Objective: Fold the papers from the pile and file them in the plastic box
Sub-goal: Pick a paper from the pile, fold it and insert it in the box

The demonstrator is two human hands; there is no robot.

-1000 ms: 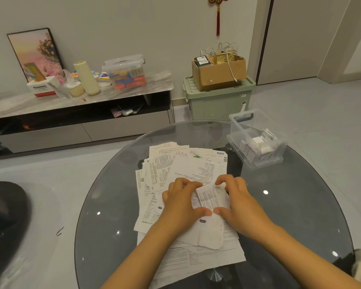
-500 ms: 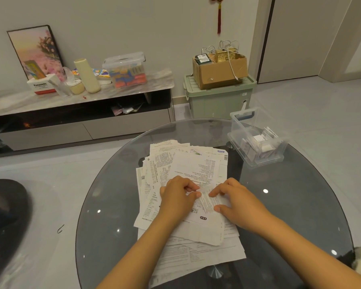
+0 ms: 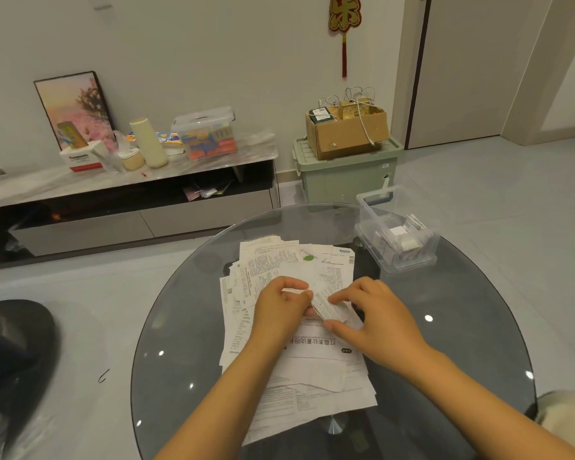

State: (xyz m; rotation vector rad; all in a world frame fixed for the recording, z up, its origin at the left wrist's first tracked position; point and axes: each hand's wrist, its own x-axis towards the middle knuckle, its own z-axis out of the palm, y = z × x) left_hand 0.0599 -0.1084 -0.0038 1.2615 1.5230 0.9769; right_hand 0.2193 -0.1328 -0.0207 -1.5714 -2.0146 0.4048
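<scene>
Two bare hands, left hand (image 3: 281,310) and right hand (image 3: 375,323), pinch a small folded white printed slip (image 3: 326,305) over the loose pile of white papers (image 3: 299,363) on a round smoked-glass table (image 3: 445,343). Folding looks nearly finished; next, the slip likely goes to the clear plastic box (image 3: 397,229) near the far right rim, across open glass.

A white box (image 3: 80,158) on the sideboard read "Panasonic". The red wall ornament (image 3: 344,13) bore "乐". Print on the papers (image 3: 312,345) stayed too blurred to read.
</scene>
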